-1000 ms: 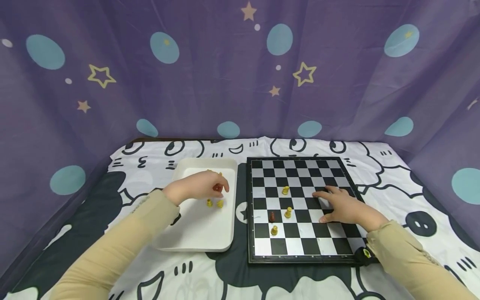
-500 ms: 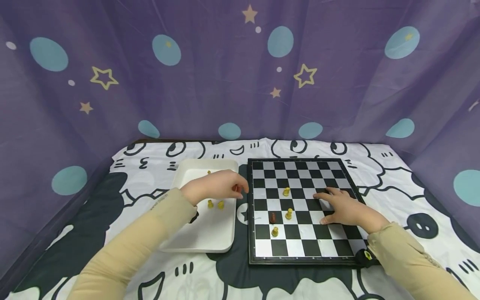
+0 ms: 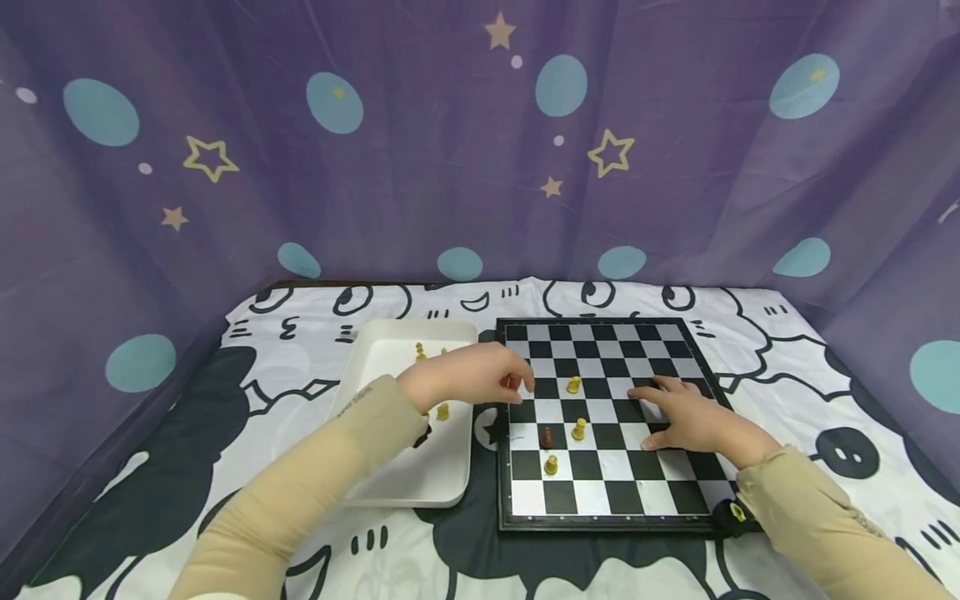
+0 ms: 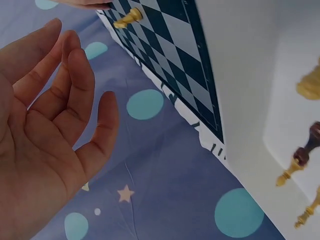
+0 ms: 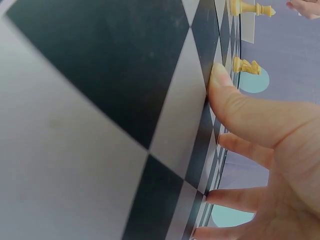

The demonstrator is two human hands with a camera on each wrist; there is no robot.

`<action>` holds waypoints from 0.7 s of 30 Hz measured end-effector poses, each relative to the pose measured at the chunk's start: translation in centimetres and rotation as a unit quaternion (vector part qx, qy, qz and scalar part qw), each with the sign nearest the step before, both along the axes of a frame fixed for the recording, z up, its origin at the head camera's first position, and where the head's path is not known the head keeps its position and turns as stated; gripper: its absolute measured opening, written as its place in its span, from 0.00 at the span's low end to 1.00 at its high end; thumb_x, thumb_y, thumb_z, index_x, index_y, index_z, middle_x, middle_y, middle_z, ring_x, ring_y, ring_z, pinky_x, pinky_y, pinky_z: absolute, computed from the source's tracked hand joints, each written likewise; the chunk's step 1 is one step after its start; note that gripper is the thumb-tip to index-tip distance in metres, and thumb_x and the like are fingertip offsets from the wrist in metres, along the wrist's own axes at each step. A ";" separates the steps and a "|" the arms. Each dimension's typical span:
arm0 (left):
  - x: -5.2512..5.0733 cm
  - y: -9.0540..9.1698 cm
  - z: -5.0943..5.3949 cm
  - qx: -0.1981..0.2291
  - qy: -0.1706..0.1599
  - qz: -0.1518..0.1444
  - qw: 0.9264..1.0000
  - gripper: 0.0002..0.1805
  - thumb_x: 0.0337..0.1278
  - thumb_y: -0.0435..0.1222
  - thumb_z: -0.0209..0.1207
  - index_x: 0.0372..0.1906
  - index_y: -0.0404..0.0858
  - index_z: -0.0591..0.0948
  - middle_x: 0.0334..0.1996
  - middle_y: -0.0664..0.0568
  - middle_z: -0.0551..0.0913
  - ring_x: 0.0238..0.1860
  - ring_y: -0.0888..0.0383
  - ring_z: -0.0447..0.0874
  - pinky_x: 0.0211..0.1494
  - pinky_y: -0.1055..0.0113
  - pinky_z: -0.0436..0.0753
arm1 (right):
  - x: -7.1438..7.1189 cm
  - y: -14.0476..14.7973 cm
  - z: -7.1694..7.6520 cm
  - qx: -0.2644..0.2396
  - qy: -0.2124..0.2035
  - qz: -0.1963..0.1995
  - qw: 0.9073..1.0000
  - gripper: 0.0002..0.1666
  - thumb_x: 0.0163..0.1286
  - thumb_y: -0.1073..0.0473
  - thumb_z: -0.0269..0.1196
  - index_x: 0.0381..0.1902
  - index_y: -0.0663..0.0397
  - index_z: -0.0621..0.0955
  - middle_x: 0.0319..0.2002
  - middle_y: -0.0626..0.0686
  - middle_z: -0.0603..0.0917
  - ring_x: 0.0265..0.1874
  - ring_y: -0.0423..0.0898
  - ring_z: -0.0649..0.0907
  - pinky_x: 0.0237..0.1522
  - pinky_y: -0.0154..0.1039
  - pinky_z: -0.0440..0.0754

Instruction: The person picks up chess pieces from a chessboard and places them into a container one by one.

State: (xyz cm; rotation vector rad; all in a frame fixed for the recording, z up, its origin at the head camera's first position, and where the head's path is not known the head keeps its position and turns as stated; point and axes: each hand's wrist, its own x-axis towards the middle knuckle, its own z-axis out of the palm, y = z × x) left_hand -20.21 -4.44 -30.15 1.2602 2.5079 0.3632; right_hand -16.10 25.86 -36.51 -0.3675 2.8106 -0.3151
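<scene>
My left hand [image 3: 487, 373] hovers over the left edge of the chessboard [image 3: 622, 523]. Its fingers are loosely bent in the left wrist view, and no piece shows between them. My right hand [image 3: 686, 417] lies spread on the board's right side, thumb [image 5: 225, 90] and fingertips against the squares. On the board stand yellow chess pieces [image 3: 579, 429], one knight-shaped [image 5: 247, 66] in the right wrist view. A dark red chess piece [image 3: 547, 437] is beside them. More yellow pieces [image 3: 443, 412] and a dark red one [image 4: 310, 145] lie in the white tray [image 3: 405, 492].
The tray sits left of the board, a narrow strip of patterned cloth [image 3: 480, 492] between them. Behind the cloth-covered surface hangs a purple curtain [image 3: 450, 167]. A black strap device [image 3: 729, 517] is at my right wrist, by the board's front corner.
My left hand has moved right, from above the tray to the board's left edge. The right hand keeps its place. Pieces on the board look unmoved.
</scene>
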 end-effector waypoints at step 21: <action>0.3 3.6 -1.7 -0.027 -0.020 -0.042 0.999 0.11 0.58 0.35 0.62 0.46 0.40 0.83 0.28 0.57 0.77 0.29 0.63 0.71 0.36 0.72 0.71 | -0.1 -0.1 -0.2 -0.001 -0.001 0.000 1.000 0.47 0.46 0.41 0.73 0.63 0.53 0.72 0.65 0.76 0.58 0.61 0.81 0.59 0.51 0.74 0.64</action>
